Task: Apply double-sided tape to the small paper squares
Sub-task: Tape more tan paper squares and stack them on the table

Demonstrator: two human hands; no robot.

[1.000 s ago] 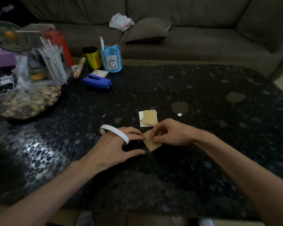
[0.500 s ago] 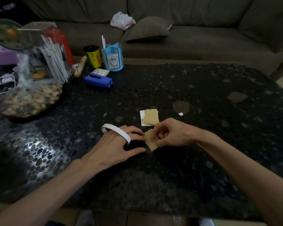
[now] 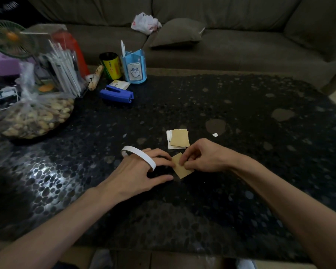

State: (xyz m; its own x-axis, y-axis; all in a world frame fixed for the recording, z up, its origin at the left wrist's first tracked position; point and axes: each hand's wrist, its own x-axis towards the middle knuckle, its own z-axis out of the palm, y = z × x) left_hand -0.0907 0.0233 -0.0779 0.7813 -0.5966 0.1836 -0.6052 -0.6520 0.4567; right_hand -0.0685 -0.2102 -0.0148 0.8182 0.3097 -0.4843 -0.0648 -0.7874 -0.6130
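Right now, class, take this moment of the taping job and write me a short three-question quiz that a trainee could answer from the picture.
1. True or false: the tape roll is looped over the right hand's fingers.
2. Which hand pinches the loose paper square? A left, B right, C neither.
3. Fill in: seen from the person, the stack of squares lies just ___ the hands.

Key: 1 false, it is looped over the left hand's fingers; 2 B; 3 beyond.
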